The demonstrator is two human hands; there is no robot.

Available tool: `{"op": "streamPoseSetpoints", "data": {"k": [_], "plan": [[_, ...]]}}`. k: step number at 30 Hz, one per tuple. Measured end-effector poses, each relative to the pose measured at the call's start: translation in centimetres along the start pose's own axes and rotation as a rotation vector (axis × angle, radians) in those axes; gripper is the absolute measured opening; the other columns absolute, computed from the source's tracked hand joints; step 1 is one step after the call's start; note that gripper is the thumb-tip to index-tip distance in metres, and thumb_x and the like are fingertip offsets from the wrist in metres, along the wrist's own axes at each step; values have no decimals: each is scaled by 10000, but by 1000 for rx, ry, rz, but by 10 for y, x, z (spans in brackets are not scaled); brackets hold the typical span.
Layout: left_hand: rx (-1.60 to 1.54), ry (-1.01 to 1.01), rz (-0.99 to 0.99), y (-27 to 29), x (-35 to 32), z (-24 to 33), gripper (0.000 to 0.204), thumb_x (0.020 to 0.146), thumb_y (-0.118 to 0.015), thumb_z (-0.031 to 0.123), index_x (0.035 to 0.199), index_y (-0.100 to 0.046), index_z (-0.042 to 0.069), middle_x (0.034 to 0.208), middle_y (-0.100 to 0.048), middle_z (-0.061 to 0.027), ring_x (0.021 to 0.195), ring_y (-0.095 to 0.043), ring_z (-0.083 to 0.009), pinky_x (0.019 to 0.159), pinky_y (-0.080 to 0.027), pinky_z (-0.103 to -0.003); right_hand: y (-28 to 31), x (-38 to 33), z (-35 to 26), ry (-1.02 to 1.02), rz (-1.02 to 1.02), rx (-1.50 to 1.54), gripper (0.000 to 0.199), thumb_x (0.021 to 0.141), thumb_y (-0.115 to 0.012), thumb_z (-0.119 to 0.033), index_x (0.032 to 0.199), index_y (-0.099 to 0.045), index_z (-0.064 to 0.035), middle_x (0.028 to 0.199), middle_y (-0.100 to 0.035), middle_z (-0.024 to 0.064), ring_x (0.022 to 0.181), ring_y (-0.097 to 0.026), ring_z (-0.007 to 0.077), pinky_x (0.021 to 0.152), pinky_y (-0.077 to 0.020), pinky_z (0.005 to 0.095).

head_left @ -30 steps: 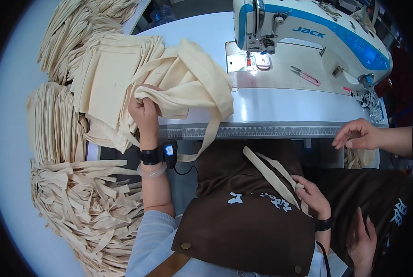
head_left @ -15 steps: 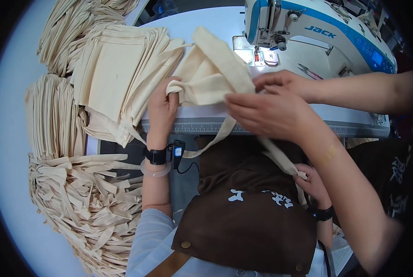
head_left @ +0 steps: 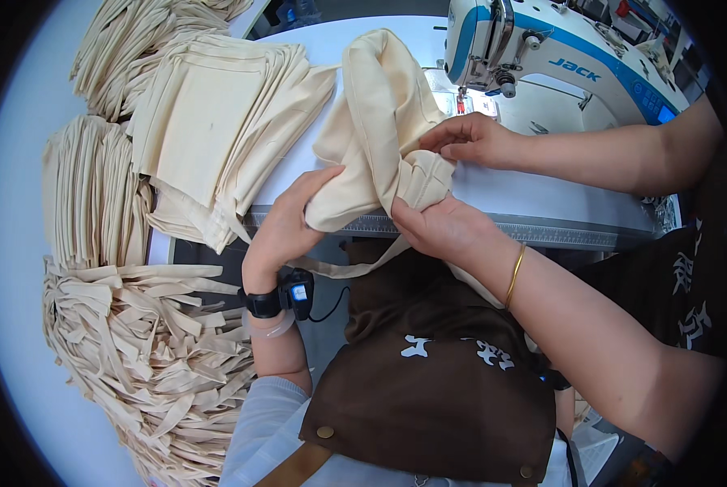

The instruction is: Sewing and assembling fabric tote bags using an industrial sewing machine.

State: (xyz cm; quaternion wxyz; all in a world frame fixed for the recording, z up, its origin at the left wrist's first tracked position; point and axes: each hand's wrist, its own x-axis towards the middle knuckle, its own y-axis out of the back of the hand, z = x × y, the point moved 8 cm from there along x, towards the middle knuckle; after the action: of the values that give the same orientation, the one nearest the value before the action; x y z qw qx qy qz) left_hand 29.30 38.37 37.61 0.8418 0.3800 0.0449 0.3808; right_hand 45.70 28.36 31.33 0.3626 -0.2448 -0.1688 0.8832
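Note:
A cream cloth tote bag, bunched and partly folded, is held above the table's front edge. My left hand is closed on its lower left side, with the thumb on the cloth. Another person's two hands, reaching in from the right, are on it too: one pinches the far right side, the other supports a stitched, folded part. A long cream strap hangs below towards my lap. My right hand is hidden behind that person's forearm; only my dark wristband and some forearm show.
A white and blue sewing machine stands at the back right. Stacked cream cloth pieces lie left, beside a folded bundle and a heap of straps. A ruler strip runs along the table's front edge.
The bag has been turned and bunched up, its folded stitched part now showing. The other person's nearer hand has moved lower left under it. My right hand, earlier holding the strap, is now covered.

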Motion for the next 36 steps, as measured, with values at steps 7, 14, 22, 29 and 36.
{"op": "streamPoseSetpoints", "data": {"k": [7,14,22,29,36], "plan": [[-254,77,96,-12,-14,-38,466,990,-622,-77,1435,-719,19,1441,-725,-158,1335,-704,-299,1187,-503,-358,-2,-6,5,46,-40,75,341,1116,-573,-216,1365,-760,-78,1400,-701,81,1333,-678,231,1147,-565,448],[-306,190,215,-7,-21,-80,361,1047,-480,-101,1199,-800,-28,1161,-811,-74,1066,-721,-164,976,-534,-279,13,-40,41,-114,245,768,286,1053,-629,-199,1200,-764,5,1210,-757,67,1190,-713,214,1111,-576,418],[-419,214,342,-15,-9,-108,329,1057,-459,-57,1054,-788,-38,954,-782,-46,899,-667,-105,832,-527,-257,7,-113,89,-432,529,997,129,987,-715,-157,981,-649,-47,918,-620,19,1028,-652,203,937,-593,361],[-253,112,623,4,-1,-34,234,1108,-528,31,1109,-751,-38,1037,-760,-63,967,-666,-136,936,-538,-297,-17,-104,94,-591,373,1142,540,831,-856,81,1270,-584,-73,1302,-538,43,1278,-622,227,1063,-623,315],[-247,-227,431,6,16,39,568,1050,-750,451,1398,-713,3,1463,-666,-158,1408,-597,-322,1209,-453,-466,-6,-99,102,-411,360,783,505,847,-807,154,1226,-558,-69,1309,-540,12,1294,-651,157,1028,-650,240]]}}
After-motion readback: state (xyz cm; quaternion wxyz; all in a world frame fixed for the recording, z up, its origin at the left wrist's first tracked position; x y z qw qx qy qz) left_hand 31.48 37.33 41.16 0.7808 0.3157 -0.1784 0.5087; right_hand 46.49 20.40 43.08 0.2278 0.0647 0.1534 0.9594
